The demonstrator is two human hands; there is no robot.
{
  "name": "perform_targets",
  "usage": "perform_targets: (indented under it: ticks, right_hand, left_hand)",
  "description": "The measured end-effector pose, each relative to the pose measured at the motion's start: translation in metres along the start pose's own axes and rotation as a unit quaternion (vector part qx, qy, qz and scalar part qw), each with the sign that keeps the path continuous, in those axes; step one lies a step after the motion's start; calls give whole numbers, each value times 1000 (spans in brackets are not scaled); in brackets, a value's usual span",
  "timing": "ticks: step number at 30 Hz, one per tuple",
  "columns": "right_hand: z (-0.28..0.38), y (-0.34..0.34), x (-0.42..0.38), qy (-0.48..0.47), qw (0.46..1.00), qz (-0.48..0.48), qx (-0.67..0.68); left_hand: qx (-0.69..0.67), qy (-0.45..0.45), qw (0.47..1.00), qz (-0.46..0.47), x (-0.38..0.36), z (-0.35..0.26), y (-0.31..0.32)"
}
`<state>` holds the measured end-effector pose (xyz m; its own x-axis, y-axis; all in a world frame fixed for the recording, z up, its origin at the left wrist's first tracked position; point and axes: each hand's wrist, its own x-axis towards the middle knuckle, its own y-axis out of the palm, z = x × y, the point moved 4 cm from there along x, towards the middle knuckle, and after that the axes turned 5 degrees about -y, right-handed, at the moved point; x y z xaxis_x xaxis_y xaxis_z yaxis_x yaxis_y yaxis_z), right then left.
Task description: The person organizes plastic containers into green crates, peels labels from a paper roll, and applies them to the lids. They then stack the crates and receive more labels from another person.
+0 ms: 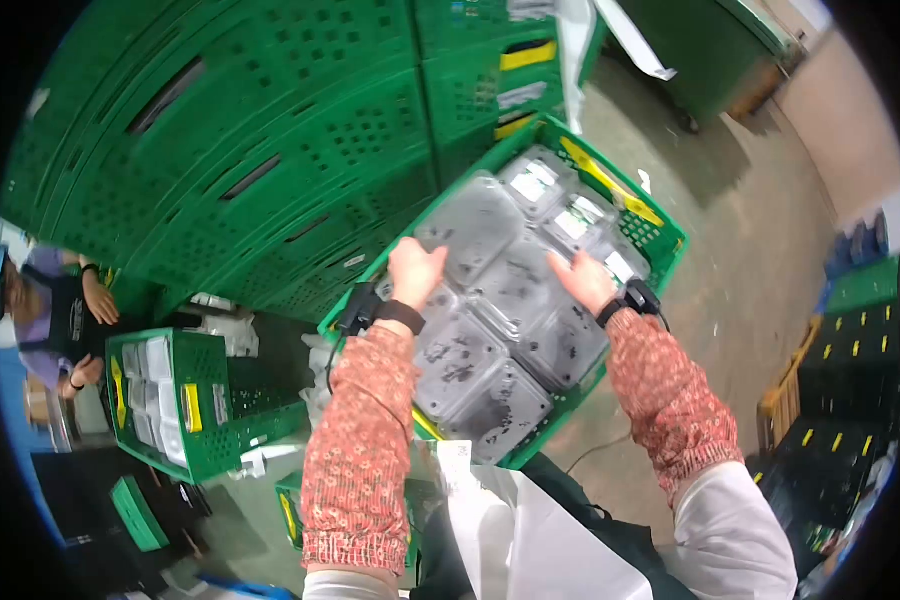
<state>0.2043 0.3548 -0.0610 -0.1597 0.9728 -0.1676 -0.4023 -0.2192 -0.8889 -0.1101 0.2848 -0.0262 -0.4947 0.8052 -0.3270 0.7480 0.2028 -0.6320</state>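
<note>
A green perforated crate (670, 240) in front of me is packed with clear plastic containers (470, 225), several of them large and square with dark bits showing through. Smaller containers with white labels (582, 215) fill its far end. My left hand (417, 270) is closed at the left edge of the large far-left container, thumb over its top. Across from it, my right hand (584, 282) is closed at the edge of the middle large container (515, 285), beside the labelled ones. The undersides of both grips are hidden.
Tall stacks of green crates (300, 130) stand on the left and ahead. A co-worker (60, 310) is at the far left, near another filled green crate (200, 400). Dark crates with yellow clips (830, 400) are at right. A green wheeled bin (710, 60) stands ahead right.
</note>
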Motion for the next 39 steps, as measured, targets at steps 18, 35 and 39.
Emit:
perform_targets:
  ticks: [18, 35, 39]
  right_hand:
    - [279, 48, -66, -384, 893, -42, -231]
    - [587, 693, -786, -768, 367, 522, -57]
    - [556, 904, -818, -794, 376, 465, -112]
  left_hand:
    - [-390, -182, 846, -316, -465, 479, -143]
    - [-697, -385, 332, -505, -716, 879, -83]
    - [-732, -378, 254, -507, -677, 995, -31]
